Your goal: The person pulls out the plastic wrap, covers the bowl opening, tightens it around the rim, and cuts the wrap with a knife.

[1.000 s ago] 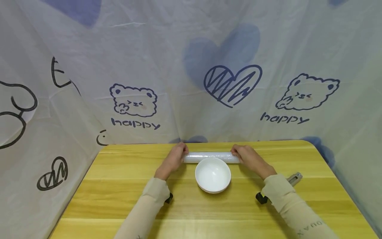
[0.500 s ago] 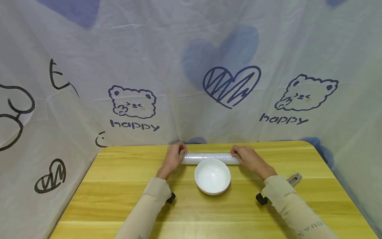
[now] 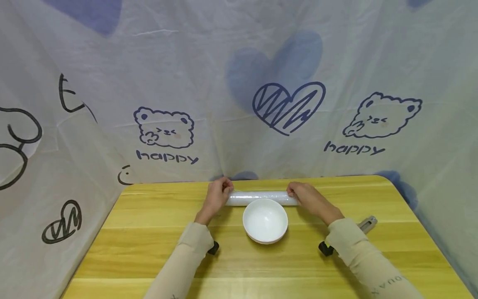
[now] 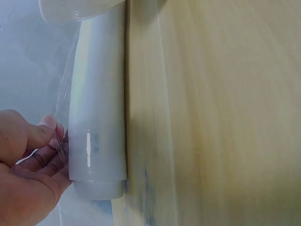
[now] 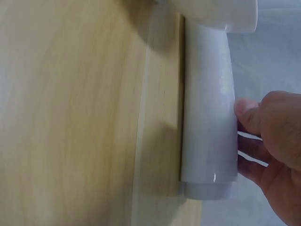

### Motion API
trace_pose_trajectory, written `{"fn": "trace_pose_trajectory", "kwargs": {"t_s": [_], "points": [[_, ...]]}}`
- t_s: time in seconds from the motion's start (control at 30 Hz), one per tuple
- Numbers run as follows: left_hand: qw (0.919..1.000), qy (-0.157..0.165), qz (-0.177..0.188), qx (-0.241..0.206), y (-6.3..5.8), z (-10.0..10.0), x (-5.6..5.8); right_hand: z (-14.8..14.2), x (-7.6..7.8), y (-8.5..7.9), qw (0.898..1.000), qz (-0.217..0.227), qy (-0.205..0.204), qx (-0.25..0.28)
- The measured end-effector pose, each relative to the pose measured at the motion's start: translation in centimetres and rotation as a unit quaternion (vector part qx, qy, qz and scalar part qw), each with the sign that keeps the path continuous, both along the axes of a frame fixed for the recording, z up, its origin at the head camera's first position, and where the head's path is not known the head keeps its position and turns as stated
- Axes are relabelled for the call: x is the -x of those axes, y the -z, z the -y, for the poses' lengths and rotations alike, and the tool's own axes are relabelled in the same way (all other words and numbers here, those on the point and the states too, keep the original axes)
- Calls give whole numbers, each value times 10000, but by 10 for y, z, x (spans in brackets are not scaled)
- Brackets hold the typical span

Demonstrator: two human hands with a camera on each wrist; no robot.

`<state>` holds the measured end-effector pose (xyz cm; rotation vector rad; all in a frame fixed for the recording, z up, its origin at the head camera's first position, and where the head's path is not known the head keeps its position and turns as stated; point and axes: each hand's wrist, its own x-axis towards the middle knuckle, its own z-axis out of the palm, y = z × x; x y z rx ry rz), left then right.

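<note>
A roll of cling film lies crosswise near the table's far edge, behind a white bowl. At the roll's left end, my left hand pinches the loose edge of the film between thumb and fingers. The left wrist view shows that clear film drawn slightly away from the roll. My right hand is at the other end; in the right wrist view its thumb touches the roll's side, with the curled fingers partly hidden behind it. The bowl stands upright, with nothing visible inside.
A grey slotted tool lies on the right of the wooden table, partly hidden by the right sleeve. Behind the table's far edge hangs a pale printed cloth, which also covers both sides.
My left fingers have shifted slightly left, and the thumb now shows with a bit of film lifted at the roll's end. My right hand stays nearly still; the bowl and roll keep their places.
</note>
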<state>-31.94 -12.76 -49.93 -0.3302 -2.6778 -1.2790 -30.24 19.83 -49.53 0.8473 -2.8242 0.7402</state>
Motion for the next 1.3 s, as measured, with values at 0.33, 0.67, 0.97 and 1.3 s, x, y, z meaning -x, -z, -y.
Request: {"fn": "trace_pose_trajectory", "kwargs": {"t_s": [0.33,0.67,0.97,1.3], "points": [[9999,94,-85,6,2,-2,1,-2,-2,3,9993,-345,123,65],[9942,301,-649,797,5,1,2,0,2,9,9975,-630,331,-1],[9887,443,-1114,902,1,4,3,3,6,9,9965,-664,427,263],[9892,438,-1076,899,-9,4,4,3,8,3,9962,-687,479,235]]}}
